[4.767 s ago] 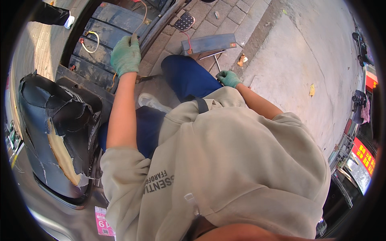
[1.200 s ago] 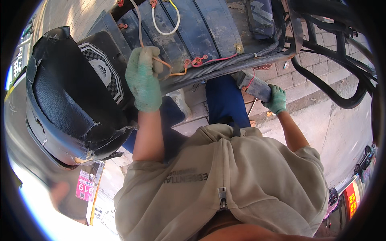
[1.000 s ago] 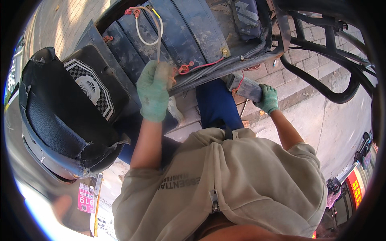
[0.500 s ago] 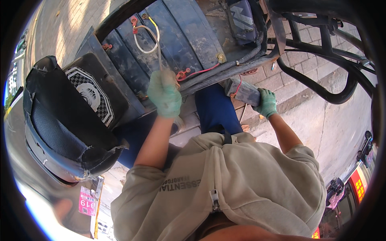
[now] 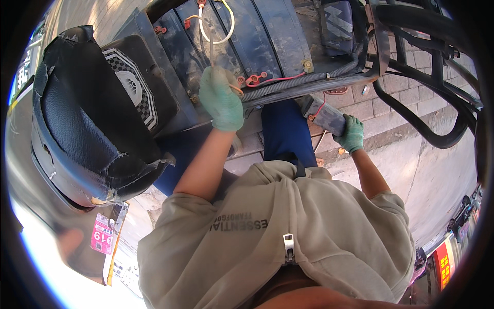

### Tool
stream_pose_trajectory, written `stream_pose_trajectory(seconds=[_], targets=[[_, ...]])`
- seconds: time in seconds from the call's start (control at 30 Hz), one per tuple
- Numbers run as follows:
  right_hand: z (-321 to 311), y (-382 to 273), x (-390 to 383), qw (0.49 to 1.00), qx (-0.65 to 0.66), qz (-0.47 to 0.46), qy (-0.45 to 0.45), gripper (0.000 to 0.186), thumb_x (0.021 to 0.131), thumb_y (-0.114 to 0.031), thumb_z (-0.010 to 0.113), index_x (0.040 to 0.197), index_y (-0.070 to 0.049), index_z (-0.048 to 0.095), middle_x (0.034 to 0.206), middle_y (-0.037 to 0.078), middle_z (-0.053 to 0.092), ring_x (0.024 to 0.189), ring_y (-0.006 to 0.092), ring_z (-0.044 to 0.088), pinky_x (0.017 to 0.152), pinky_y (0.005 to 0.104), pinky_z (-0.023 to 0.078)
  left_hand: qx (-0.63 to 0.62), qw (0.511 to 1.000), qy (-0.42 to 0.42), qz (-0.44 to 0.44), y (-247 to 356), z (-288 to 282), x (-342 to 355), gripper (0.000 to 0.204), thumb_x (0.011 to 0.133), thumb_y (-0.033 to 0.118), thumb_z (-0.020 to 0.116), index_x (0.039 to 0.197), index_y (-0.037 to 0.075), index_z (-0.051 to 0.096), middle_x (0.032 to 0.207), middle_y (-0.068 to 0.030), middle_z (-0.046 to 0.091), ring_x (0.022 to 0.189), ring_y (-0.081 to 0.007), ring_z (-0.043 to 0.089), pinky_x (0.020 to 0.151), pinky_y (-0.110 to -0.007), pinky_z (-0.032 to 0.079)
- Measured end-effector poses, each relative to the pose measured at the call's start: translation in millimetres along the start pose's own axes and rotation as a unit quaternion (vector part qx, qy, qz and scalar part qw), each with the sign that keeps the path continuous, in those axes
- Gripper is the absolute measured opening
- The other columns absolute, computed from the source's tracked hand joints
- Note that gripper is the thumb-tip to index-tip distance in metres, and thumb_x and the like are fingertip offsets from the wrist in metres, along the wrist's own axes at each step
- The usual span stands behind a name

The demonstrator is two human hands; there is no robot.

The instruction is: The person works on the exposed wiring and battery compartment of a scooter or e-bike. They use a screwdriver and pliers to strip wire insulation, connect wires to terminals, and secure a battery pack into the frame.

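Observation:
My left hand, in a pale green glove, is closed around a beige cable above the row of dark batteries in the vehicle's open compartment. The cable rises from the fist toward a red-capped terminal; a short orange-tan piece of wire shows beside the fingers. White cable loops behind it. To the right, my right hand, also gloved, grips the end of a grey block-shaped battery. This battery is tilted outside the compartment, just beyond its near edge, with a red wire across it.
A corrugated conduit follows the compartment's near rim. On the left stands a torn black seat, beside a dark panel with a checkered emblem. Black tubular bars project at the right over brick paving.
The view has shifted, so the compartment appears higher and farther right. My left hand still holds the cable, and my right hand keeps its grip on the grey battery.

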State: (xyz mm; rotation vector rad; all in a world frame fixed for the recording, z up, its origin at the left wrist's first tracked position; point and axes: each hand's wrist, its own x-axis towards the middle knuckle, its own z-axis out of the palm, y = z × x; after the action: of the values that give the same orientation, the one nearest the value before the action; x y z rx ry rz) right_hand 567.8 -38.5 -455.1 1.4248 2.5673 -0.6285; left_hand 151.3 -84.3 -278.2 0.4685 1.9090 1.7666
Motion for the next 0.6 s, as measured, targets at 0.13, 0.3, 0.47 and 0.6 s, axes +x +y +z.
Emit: stream_pose_trajectory(seconds=[0.13, 0.3, 0.47, 0.6], targets=[[0.3, 0.3, -0.7, 1.0, 0.003, 0.004, -0.004, 0.079, 0.061, -0.033, 0.085, 0.129, -0.008, 0.052, 0.117, 0.013, 0.063, 0.109, 0.0358, 0.061, 0.098, 0.0493, 0.044, -0.078, 0.991, -0.071, -0.082, 15.5, -12.2, 14.0, 0.037, 0.104, 0.037, 0.057, 0.078, 0.01, 0.056, 0.063, 0.0, 0.052, 0.054, -0.0079, 0.046, 0.05, -0.025, 0.037], [0.1, 0.2, -0.7, 1.0, -0.004, 0.008, 0.0, 0.08, 0.06, -0.032, 0.086, 0.129, -0.008, 0.052, 0.118, 0.014, 0.063, 0.108, 0.0365, 0.06, 0.098, 0.0491, 0.044, -0.009, 1.0, -0.015, -0.001, 37.5, -15.9, 11.6, 0.043, 0.103, 0.039, 0.056, 0.073, 0.012, 0.042, 0.068, 0.0012, 0.04, 0.058, -0.0099, 0.036, 0.05, -0.028, 0.029], [-0.5, -0.9, -1.8, 1.0, 0.002, 0.005, -0.002, 0.081, 0.06, -0.032, 0.086, 0.129, -0.008, 0.051, 0.117, 0.015, 0.063, 0.108, 0.0368, 0.06, 0.097, 0.0493, 0.044, -0.014, 0.997, -0.018, 0.07, 61.1, -35.8, -0.9, 0.05, 0.105, 0.049, 0.051, 0.074, 0.01, 0.041, 0.072, 0.0007, 0.036, 0.06, -0.011, 0.035, 0.054, -0.027, 0.033], [1.4, -0.7, -1.4, 1.0, -0.006, 0.01, 0.001, 0.081, 0.061, -0.033, 0.086, 0.13, -0.008, 0.051, 0.116, 0.016, 0.063, 0.108, 0.0369, 0.06, 0.098, 0.05, 0.043, 0.0, 0.997, -0.024, 0.077, 65.9, -44.7, -7.7, 0.053, 0.107, 0.05, 0.048, 0.07, 0.012, 0.04, 0.067, 0.0011, 0.034, 0.059, -0.0112, 0.036, 0.053, -0.027, 0.03]])
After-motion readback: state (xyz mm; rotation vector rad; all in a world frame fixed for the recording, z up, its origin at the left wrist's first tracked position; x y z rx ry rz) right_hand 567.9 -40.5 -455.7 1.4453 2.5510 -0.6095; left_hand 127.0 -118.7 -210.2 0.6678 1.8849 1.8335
